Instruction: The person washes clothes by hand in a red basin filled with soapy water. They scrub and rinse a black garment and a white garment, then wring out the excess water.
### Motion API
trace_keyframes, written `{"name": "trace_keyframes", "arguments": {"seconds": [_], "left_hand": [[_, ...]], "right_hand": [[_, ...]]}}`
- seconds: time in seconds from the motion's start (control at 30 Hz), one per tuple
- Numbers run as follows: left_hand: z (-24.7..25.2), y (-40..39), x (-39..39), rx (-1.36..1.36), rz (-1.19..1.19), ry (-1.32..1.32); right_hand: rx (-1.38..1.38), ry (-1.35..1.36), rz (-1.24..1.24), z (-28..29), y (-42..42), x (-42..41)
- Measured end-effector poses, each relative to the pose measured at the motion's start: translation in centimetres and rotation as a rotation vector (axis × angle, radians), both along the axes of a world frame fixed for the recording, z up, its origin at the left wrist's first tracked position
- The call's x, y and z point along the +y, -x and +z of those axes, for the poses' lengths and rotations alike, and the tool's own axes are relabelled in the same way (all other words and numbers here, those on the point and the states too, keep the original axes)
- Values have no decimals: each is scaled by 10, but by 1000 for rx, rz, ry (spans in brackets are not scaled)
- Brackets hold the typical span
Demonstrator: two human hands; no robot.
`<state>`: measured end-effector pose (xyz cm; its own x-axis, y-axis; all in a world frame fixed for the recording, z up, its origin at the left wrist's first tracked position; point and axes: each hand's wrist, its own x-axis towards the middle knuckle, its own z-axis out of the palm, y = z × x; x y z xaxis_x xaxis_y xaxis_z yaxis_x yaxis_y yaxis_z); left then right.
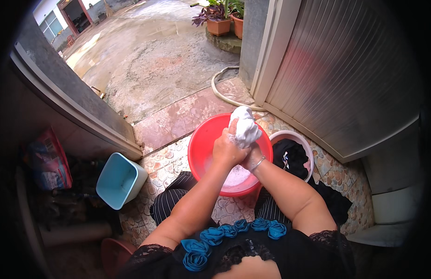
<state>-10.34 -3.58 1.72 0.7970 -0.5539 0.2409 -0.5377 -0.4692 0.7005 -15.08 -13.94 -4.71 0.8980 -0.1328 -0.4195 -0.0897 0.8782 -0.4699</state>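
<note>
A bunched wet white cloth [246, 126] is gripped between my two hands, above the far right part of a red plastic basin [205, 139]. My left hand [228, 148] has its fingers wrapped around the cloth's near side, with suds on the knuckles. Against its lower right side presses my right hand [253, 158], partly hidden behind the left; a thin bracelet circles that wrist. Foamy water [236, 176] lies in the bottom of the basin. What kind of cloth it is cannot be told.
To the right, a pale pink basin [309, 148] holds black clothing [289, 158]. A light blue bin [112, 181] stands at left, near a pink plastic packet [53, 160]. Beyond the doorway sill [173, 127] lie a hose [219, 91] and potted plants [219, 26]. A ribbed door panel [327, 76] borders the right.
</note>
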Motion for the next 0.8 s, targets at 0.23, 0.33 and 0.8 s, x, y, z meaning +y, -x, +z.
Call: {"name": "trace_keyframes", "arguments": {"seconds": [0.23, 0.33, 0.8], "left_hand": [[5, 2, 0, -23, -11, -3], [1, 0, 1, 7, -10, -26], [4, 2, 0, -29, -6, -16]], "right_hand": [[-1, -16, 4, -9, 0, -3], [13, -8, 3, -3, 0, -1], [21, -30, -9, -2, 0, -1]]}}
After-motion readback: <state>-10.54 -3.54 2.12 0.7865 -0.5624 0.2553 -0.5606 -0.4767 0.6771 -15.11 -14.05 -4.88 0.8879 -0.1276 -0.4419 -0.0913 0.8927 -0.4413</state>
